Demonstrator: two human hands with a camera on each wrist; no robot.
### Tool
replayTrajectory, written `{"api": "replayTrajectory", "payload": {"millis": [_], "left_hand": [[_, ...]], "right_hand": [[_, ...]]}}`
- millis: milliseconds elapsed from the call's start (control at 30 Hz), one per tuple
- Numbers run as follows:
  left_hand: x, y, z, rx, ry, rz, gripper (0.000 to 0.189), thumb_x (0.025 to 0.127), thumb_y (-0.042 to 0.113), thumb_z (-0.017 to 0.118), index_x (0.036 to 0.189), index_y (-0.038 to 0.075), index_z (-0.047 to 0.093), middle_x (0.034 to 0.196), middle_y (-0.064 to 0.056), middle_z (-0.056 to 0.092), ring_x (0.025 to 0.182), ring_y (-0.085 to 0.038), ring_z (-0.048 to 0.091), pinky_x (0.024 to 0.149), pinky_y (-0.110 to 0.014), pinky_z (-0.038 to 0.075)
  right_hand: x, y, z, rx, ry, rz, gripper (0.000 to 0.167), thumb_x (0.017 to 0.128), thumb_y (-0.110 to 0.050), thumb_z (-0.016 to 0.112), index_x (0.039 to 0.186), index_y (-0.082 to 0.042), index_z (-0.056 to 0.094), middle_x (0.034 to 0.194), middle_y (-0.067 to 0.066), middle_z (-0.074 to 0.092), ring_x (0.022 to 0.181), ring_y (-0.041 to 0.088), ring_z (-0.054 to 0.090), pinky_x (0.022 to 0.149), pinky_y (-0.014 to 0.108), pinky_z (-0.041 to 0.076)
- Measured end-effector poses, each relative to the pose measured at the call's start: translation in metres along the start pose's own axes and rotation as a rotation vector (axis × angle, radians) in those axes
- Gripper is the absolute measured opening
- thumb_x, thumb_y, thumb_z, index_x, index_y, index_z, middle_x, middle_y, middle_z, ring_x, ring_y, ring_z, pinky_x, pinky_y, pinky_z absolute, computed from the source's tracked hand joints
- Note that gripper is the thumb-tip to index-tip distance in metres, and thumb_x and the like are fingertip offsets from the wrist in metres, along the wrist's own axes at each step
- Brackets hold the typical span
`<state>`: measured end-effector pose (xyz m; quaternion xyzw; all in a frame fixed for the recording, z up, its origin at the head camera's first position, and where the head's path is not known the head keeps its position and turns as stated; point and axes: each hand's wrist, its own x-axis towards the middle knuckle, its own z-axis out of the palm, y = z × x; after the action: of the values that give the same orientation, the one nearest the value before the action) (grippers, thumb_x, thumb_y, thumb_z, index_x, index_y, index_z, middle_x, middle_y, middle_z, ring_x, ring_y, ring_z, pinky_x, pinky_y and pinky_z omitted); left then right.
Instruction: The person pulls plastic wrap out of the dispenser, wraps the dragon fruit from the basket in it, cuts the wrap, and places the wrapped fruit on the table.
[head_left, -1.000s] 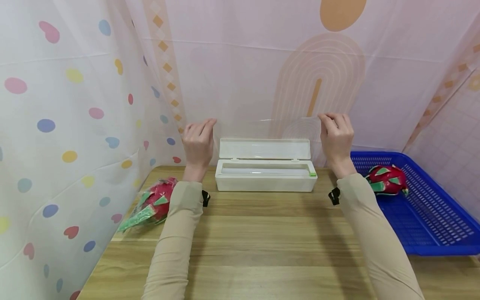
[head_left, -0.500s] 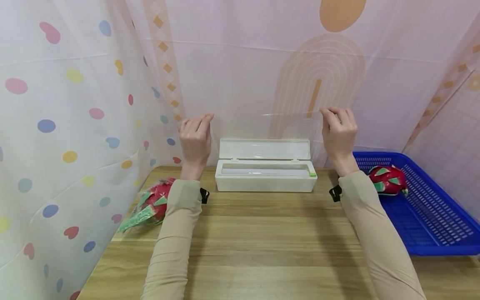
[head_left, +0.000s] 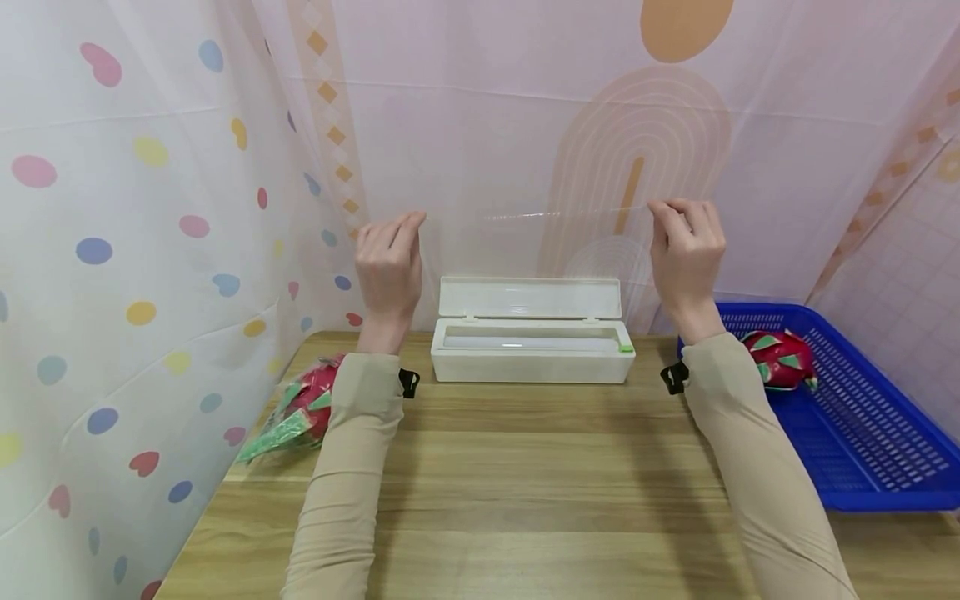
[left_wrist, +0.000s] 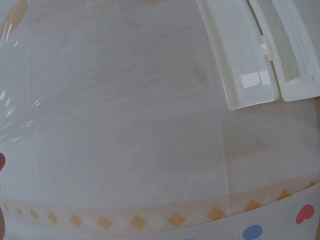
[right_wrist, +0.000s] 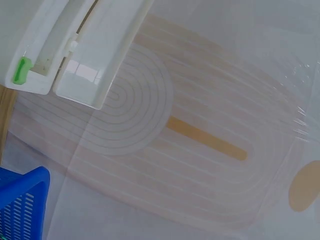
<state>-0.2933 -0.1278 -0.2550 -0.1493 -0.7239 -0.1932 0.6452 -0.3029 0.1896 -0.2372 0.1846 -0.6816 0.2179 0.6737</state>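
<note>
Between my two raised hands stretches a clear sheet of cling film (head_left: 525, 216), its upper edge showing as a thin bright line. My left hand (head_left: 388, 271) pinches one corner between thumb and fingers, and my right hand (head_left: 686, 254) pinches the opposite corner. Below and behind the sheet, a white cling film dispenser box (head_left: 532, 367) sits on the table with its lid (head_left: 529, 298) standing up. A white roll (head_left: 525, 342) lies inside, and a green slider (head_left: 626, 348) is at the right end. Glints and wrinkles on the film (left_wrist: 22, 112) show in the left wrist view.
A film-wrapped dragon fruit (head_left: 300, 408) lies on the wooden table (head_left: 517, 483) at the left, beside my left forearm. At the right stands a blue plastic basket (head_left: 877, 500) holding another dragon fruit (head_left: 782, 361). Patterned curtains (head_left: 480, 150) hang close behind the table.
Both hands have risen and spread slightly apart, drawing the cling film's upper edge higher above the dispenser box. The box, dragon fruits and basket have stayed put.
</note>
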Motion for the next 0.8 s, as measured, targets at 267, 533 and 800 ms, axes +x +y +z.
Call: {"api": "replayTrajectory", "payload": {"millis": [267, 533, 800], "left_hand": [[0.008, 0.001, -0.004, 0.001, 0.016, 0.018, 0.021, 0.096, 0.009, 0.053, 0.096, 0.002, 0.073, 0.094, -0.013, 0.074, 0.078, -0.03, 0.069, 0.079, -0.04, 0.052], [0.013, 0.005, -0.007, -0.011, 0.023, 0.015, 0.024, 0.097, 0.014, 0.052, 0.1, 0.003, 0.073, 0.097, -0.013, 0.074, 0.082, -0.029, 0.07, 0.082, -0.04, 0.051], [0.019, 0.01, -0.01, -0.033, 0.041, 0.016, 0.025, 0.097, 0.014, 0.051, 0.1, 0.002, 0.073, 0.097, -0.013, 0.074, 0.084, -0.029, 0.069, 0.082, -0.041, 0.051]], "right_hand": [[0.007, -0.002, -0.001, -0.011, 0.019, 0.006, 0.023, 0.095, -0.006, 0.054, 0.085, 0.004, 0.072, 0.082, 0.02, 0.066, 0.074, 0.037, 0.056, 0.065, 0.048, 0.048], [0.012, -0.004, -0.002, -0.013, 0.057, 0.056, 0.028, 0.096, -0.015, 0.054, 0.085, 0.003, 0.073, 0.082, 0.021, 0.066, 0.076, 0.037, 0.058, 0.068, 0.048, 0.049], [0.016, -0.005, -0.003, -0.008, 0.099, 0.09, 0.028, 0.095, -0.016, 0.057, 0.084, 0.003, 0.073, 0.082, 0.021, 0.066, 0.077, 0.038, 0.058, 0.07, 0.049, 0.048]]}}
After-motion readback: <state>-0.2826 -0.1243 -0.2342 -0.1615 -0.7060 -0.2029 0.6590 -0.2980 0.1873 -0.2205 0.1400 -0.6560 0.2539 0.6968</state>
